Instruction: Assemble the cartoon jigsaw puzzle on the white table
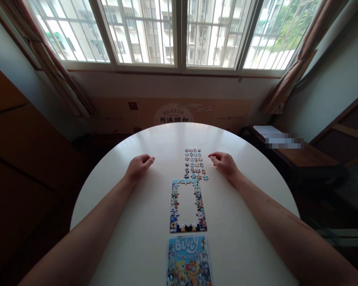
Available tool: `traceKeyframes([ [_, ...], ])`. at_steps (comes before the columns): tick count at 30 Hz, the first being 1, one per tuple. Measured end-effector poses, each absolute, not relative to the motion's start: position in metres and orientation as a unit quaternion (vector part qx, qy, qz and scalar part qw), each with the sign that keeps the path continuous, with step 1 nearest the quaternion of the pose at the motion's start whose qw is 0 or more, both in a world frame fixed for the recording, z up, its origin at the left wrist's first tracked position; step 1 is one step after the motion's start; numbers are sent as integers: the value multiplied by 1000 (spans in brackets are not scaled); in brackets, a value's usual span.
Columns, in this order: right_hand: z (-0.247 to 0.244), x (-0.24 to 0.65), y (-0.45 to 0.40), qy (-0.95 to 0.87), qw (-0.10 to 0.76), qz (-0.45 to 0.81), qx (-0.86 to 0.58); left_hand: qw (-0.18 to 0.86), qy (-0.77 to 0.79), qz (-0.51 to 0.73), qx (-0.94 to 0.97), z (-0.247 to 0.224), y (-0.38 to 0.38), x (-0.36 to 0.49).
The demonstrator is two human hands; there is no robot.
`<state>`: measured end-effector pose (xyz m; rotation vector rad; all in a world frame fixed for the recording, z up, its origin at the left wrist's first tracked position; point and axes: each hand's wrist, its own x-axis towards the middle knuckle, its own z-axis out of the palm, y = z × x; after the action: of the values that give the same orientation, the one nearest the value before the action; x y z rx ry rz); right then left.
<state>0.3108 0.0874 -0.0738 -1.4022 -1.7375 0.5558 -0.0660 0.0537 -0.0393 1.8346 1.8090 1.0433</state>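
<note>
Left of the loose pieces, my left hand (140,167) rests on the white table, its fingers curled into a loose fist with no object visible in it. My right hand (224,163) lies just right of the pieces, fingers loosely bent and a little apart, holding nothing I can see. Between the hands, several loose jigsaw pieces (197,159) lie spread in rough rows. Nearer to me is a joined puzzle border (173,206), a rectangular frame with bare tabletop inside it. Below it lies a colourful picture sheet (189,260) marked "BLUEY", cut off by the lower edge of the view.
The round white table (113,222) has a curved far edge near a printed panel (226,113) under the barred windows (211,35). A wooden bench (310,153) with papers (264,131) stands at the right. Curtains (289,87) hang beside the windows.
</note>
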Motion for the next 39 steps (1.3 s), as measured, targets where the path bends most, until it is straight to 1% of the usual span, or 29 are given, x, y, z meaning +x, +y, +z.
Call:
traceKeyframes([
  [13,-75,310,88,-686,412,212,-560,162,649,373,643,-44,57,-68],
  [19,-75,310,88,-679,415,206,-569,102,680,365,627,-43,55,-64],
  [26,-70,307,83,-680,402,188,-584,35,705,319,633,-43,54,-59],
  [33,-68,305,78,-683,395,179,-588,13,717,277,639,-39,51,-59],
  [39,-67,305,79,-676,393,187,-594,-2,730,214,649,-37,51,-53],
])
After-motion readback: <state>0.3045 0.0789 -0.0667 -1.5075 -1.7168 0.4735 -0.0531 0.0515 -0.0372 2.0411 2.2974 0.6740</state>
